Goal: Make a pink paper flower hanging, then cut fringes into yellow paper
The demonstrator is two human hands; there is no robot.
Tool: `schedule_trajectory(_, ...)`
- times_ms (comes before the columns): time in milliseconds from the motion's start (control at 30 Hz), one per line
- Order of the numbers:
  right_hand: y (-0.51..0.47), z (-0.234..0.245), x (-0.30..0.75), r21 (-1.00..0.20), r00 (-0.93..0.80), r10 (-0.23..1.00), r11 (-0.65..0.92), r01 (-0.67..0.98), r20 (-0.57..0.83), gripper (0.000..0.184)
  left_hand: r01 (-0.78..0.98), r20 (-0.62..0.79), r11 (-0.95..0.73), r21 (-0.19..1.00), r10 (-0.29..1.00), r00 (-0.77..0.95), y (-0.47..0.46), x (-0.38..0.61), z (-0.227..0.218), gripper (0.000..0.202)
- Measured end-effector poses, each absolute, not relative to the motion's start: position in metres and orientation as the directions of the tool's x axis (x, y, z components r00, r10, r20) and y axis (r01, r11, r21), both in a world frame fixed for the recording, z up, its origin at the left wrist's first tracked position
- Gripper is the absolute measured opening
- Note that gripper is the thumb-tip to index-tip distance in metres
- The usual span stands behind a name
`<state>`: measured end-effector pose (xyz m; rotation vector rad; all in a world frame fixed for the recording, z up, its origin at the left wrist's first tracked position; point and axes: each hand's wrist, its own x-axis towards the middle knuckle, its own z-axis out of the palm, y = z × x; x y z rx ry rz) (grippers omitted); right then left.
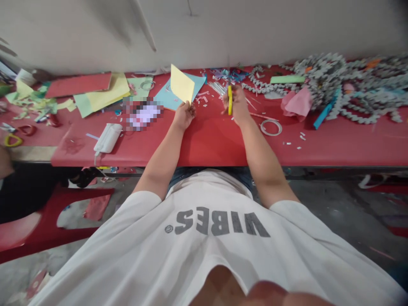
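Pale wall rises behind the long red desk (210,144) in front of you, with craft scraps spread across it. Your left hand (184,115) holds a yellow paper sheet (181,84) by its lower edge, the fingers (188,109) pinched narrowly on it, and the sheet stands tilted over a blue paper sheet (167,97). Your right hand (237,106) is near it, its fingers (234,97) closed around a slim yellow tool (230,100), too small to tell exactly which kind. Clear plastic strips (216,88) and paper scraps (201,98) lie between and just ahead of your hands. To the right are a white ring (270,127), pink paper (298,102) and a heap of grey paper chains (325,80). To the left are a pixelated object (143,112), a white pouch (108,138) and overlapping red, yellow and green paper sheets (95,89).
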<state>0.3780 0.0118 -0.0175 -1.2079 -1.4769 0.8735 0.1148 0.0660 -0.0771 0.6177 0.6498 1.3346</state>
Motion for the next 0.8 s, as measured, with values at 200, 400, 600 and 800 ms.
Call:
schedule_trajectory(200,-0.033,-0.027,0.300,-0.931,-0.526,0.841,-0.080,-0.356,0.129,0.085,-0.705,-0.126,0.188,0.684,0.982,0.140,0.062,0.112,-0.070,0.043)
schedule_trajectory(400,-0.040,-0.036,0.299,-0.934,-0.620,0.784,-0.216,-0.284,0.007,0.076,-0.709,-0.110,0.169,0.685,0.986,0.129,0.062,0.115,-0.067,0.046)
schedule_trajectory(600,-0.040,-0.034,0.306,-0.943,-0.660,0.751,-0.232,-0.240,-0.017,0.076,-0.664,-0.131,0.195,0.722,0.981,0.145,0.060,0.114,-0.064,0.058)
schedule_trajectory(800,-0.041,-0.035,0.307,-0.954,-0.649,0.759,-0.229,-0.195,-0.050,0.072,-0.620,-0.139,0.171,0.766,0.985,0.100,0.059,0.116,-0.064,0.069)
